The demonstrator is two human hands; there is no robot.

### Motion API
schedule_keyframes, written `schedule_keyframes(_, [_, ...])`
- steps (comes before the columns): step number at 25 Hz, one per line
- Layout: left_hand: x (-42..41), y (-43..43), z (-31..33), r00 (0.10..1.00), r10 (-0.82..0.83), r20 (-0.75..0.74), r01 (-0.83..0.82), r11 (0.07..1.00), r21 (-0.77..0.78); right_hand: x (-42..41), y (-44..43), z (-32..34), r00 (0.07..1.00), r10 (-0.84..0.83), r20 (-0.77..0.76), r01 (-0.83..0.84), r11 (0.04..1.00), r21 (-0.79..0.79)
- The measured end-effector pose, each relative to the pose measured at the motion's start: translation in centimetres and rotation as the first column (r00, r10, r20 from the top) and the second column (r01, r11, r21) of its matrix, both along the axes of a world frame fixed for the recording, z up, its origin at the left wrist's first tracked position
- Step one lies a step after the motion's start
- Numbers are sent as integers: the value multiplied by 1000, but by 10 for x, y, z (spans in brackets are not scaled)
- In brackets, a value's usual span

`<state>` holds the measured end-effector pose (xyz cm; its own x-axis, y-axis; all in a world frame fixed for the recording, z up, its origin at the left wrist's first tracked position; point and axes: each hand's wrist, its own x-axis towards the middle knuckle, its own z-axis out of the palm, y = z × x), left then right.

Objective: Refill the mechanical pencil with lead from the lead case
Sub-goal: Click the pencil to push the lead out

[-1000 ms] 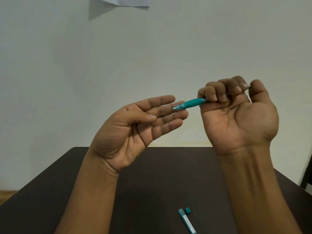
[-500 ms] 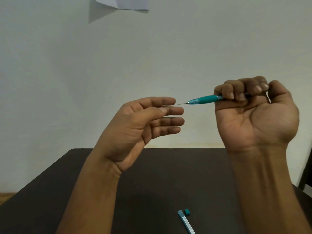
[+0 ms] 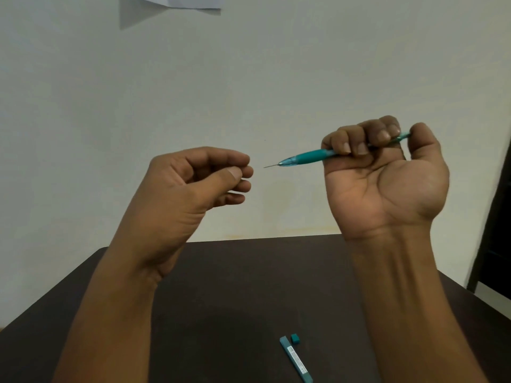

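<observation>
My right hand [image 3: 387,175] is raised above the table, fist closed around a teal mechanical pencil [image 3: 309,156] that points left. A thin lead [image 3: 271,165] sticks out of its tip. My thumb rests on the pencil's back end. My left hand [image 3: 193,183] hovers just left of the tip, fingers curled toward the thumb, a small gap from the lead, holding nothing I can see. The slim teal lead case [image 3: 296,360] lies on the dark table near the bottom edge, its small teal cap [image 3: 295,338] beside its upper end.
The dark brown table [image 3: 235,286] stands against a plain pale wall. A white sheet of paper [image 3: 177,2] hangs on the wall at the top. A dark door frame [image 3: 495,217] shows at the right edge.
My right hand drew the pencil away to the right, and a lead now shows at its tip. My left hand's flat fingers curled in toward the thumb.
</observation>
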<state>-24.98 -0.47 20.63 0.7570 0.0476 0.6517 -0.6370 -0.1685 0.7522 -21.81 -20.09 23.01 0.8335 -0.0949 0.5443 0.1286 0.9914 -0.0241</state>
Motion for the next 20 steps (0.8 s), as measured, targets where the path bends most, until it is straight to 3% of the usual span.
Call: schedule_keyframes(20, [2,-2,0,1000,-1,0,1,1000,-12,0,-5,1,999,-34,3,34,999,28])
